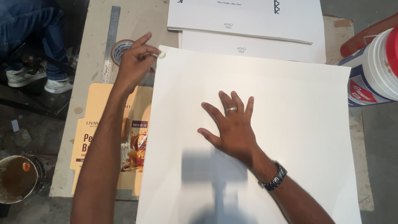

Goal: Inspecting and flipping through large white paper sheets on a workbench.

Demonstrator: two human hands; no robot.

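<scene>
My right hand (234, 126) lies flat, fingers spread, on the large white sheet (290, 124), whose lower edge is cut off. My left hand (134, 60) pinches its top-left corner, possibly holding a small white piece.

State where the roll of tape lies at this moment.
In the head view the roll of tape lies upper left on the board, right of the steel ruler, partly hidden behind the left hand.
</scene>
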